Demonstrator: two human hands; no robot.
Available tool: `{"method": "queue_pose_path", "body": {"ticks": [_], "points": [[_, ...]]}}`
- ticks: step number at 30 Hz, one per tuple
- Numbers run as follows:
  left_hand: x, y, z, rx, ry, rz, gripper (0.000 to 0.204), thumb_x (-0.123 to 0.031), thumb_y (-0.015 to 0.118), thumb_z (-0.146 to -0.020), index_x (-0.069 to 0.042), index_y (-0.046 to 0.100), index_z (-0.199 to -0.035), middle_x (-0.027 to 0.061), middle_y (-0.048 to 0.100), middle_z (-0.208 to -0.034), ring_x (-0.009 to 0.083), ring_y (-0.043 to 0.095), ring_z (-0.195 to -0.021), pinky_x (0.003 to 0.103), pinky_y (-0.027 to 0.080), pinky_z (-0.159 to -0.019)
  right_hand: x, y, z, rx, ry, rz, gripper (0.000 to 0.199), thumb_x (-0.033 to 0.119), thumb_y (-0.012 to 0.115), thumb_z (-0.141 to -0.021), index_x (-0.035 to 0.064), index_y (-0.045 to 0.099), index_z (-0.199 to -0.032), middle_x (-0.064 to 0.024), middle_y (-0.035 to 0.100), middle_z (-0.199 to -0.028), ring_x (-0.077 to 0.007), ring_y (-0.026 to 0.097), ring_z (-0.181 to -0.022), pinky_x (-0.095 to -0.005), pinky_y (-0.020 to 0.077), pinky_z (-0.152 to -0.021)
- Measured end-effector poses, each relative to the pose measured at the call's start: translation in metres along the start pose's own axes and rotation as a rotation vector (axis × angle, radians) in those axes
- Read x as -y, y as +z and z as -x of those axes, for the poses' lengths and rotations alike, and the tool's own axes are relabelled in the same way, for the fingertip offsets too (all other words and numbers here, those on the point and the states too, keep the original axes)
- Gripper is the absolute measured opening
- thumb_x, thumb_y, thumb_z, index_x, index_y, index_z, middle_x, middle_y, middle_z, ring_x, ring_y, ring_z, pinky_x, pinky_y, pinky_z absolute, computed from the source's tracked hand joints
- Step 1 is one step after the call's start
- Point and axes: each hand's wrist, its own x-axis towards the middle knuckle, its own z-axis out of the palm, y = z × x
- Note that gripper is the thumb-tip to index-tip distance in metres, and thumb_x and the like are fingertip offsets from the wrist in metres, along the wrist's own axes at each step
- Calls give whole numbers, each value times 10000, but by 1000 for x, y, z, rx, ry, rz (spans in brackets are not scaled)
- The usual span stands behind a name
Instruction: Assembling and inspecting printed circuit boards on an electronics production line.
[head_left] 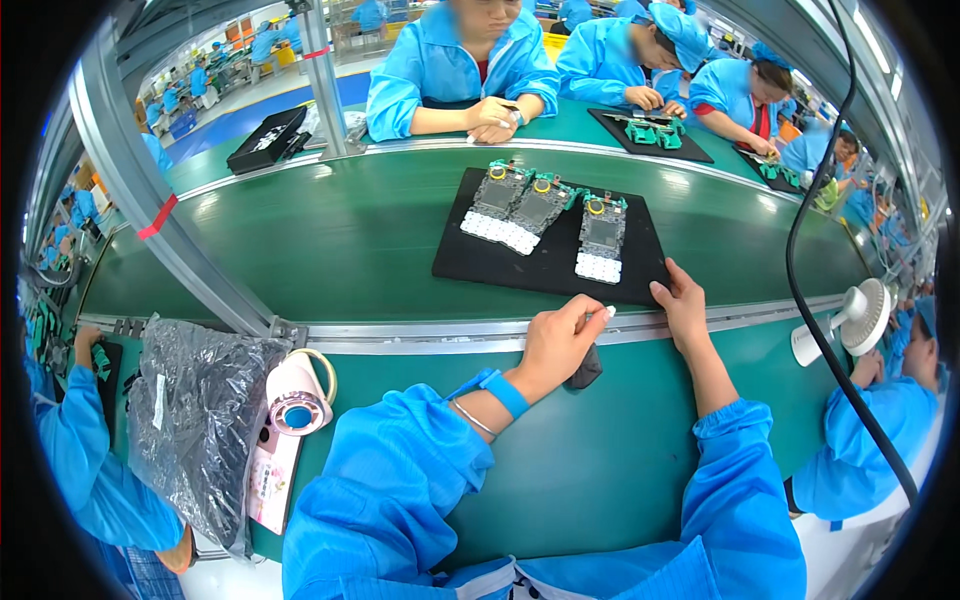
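My left hand is closed in a pinch just over the belt's near metal edge, with a blue band and a thin bracelet at its wrist. A small white bit shows at its fingertips; whether it is held or worn I cannot tell. My right hand grips the near right corner of a flat black mat. On this mat lie several circuit boards with white keypad-like lower ends, green parts and round yellow-rimmed pieces. A dark grey lump sits beneath my left hand, partly hidden.
A green conveyor belt crosses ahead. To the left are a clear plastic bag of dark contents, a pink handheld fan and a pink phone-like slab. A black cable hangs before a white fan. Co-workers sit opposite.
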Motion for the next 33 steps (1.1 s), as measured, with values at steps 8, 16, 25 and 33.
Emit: {"method": "queue_pose_path", "body": {"ticks": [8, 16, 25, 33], "points": [[0, -1, -2, 6, -74, 30, 193, -194, 654, -903, -6, 613, -878, 17, 521, -555, 53, 440, -521, 253, 365, -479, -19, -6, -10, -131, -196, 249, 363, 123, 610, -912, -49, 563, -1228, -161, 575, -1280, -213, 556, -1155, -309, 443, -946], [1, -3, -7, -308, -121, 85, 183, -175, 635, -918, 5, 611, -897, -4, 578, -628, 13, 463, -602, 233, 412, -528, 44, 46, 60, 251, -342, 18, 327, 287, 499, -977, 0, 610, -1087, -32, 595, -875, -103, 567, -779, -248, 435, -707], [3, -9, -12, -302, -128, 107, 163, -158, 621, -928, 3, 594, -928, -45, 512, -620, 8, 390, -574, 223, 327, -480, 37, 67, 94, 409, -111, -17, 204, 113, 586, -932, -8, 577, -1096, -23, 625, -841, -72, 544, -669, -217, 449, -623], [6, -8, -11, -218, -113, 40, 158, -154, 633, -917, -1, 599, -898, -33, 516, -607, 15, 399, -567, 228, 345, -485, 39, 67, 92, 509, -119, 118, 187, 113, 594, -926, 6, 578, -1078, -4, 624, -829, -54, 547, -678, -210, 454, -630]]}}
